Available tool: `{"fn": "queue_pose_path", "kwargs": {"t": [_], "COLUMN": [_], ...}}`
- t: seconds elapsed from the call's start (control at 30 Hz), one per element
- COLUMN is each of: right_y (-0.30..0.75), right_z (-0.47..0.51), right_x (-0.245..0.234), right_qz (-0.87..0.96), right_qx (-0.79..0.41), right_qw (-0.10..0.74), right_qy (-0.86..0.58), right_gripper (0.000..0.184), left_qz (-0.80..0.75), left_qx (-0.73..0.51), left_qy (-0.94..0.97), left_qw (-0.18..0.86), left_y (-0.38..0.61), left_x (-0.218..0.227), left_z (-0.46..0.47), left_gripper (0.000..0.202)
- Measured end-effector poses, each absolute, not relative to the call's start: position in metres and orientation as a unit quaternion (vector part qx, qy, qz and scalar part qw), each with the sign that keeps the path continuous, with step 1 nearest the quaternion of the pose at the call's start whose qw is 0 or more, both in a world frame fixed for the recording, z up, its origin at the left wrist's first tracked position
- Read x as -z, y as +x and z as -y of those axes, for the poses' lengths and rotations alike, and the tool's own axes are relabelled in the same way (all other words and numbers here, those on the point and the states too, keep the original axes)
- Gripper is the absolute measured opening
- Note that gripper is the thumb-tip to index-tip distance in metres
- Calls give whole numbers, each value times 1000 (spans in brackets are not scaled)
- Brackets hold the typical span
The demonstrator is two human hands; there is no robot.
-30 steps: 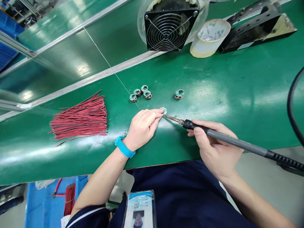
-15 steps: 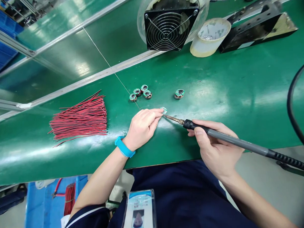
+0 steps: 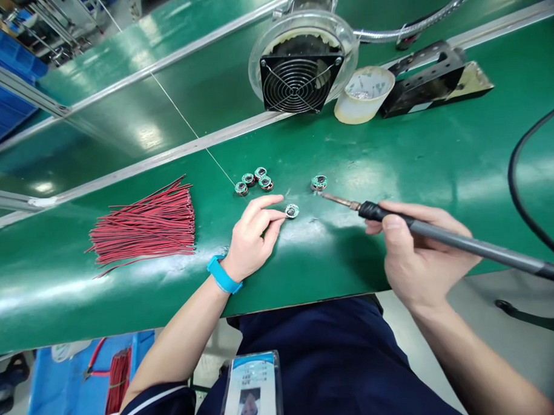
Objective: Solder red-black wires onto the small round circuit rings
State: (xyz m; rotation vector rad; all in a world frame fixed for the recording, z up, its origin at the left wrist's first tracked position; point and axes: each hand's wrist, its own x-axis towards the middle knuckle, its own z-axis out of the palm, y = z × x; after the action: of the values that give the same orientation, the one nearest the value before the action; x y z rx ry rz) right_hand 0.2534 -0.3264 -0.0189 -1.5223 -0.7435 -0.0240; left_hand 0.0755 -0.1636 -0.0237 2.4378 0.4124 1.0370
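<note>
Left hand (image 3: 253, 235): fingers partly curled, thumb and fingertips pinching the left edge of a small round board (image 3: 291, 211), which lies flat on the green bench (image 3: 393, 161) near its front edge. A blue wristband (image 3: 223, 275) sits on that wrist.

Right hand (image 3: 419, 254): closed in a pen grip around the soldering iron (image 3: 464, 244). The iron's tip (image 3: 333, 199) is clear of the held board and lies just beside a lone board (image 3: 318, 182) to the right of it.

Surroundings: four more boards (image 3: 253, 178) are clustered behind the left hand, a bundle of red wires (image 3: 145, 227) lies well to the left, and a fan (image 3: 298, 81) and a tape roll (image 3: 364, 94) stand at the back.

Assessment: the work appears to be soldering on the boards. Good practice is to keep the pinch on the rim only, with the fingertips away from the hot tip, to press the board flat so it cannot spin, and to rest the right hand on the bench for a steady, brief touch. The trailing cord (image 3: 521, 181) should hang free of the boards.
</note>
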Motion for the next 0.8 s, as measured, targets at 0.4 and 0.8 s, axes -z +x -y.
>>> {"fn": "queue_pose_path", "kwargs": {"t": [0.4, 0.8], "right_y": [367, 348], "right_z": [269, 278], "right_x": [4, 11], "right_qz": [412, 393], "right_qx": [201, 143], "right_qw": [605, 605], "right_qy": [-650, -677], "right_gripper": [21, 19], "left_qz": [-183, -163], "left_qx": [-437, -453], "left_qy": [873, 875], "left_qw": [118, 38], "left_y": [68, 58], "left_x": [15, 12], "left_z": [156, 150], "left_gripper": [15, 10]}}
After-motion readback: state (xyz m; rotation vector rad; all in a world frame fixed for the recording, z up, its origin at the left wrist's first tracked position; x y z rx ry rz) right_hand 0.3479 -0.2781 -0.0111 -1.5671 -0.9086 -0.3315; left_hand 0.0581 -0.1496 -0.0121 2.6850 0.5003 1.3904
